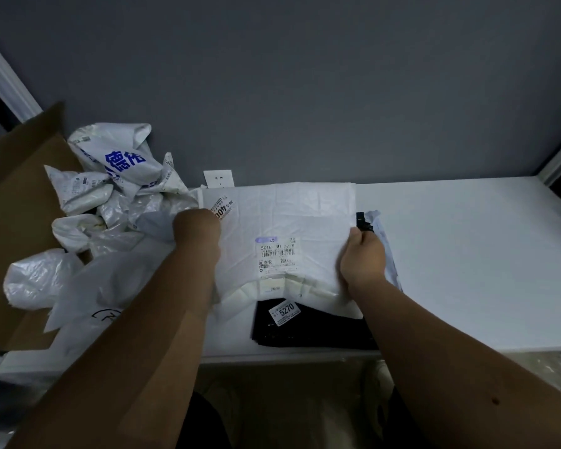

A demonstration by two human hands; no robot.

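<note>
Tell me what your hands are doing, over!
Right hand pinches white bag. Left hand on its other edge, fingers hidden. Black bag underneath.

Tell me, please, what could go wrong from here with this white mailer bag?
The flat black plastic bag with the 5270 sticker lies beneath the white plastic mailer bag, at the white table's front edge; sliding the mailer could drag it off.
The right hand pinches only the mailer's edge, so the film might slip or tear.
The crumpled white bags heaped over the brown cardboard box sit beside the left hand; a sweep could topple them.
</note>
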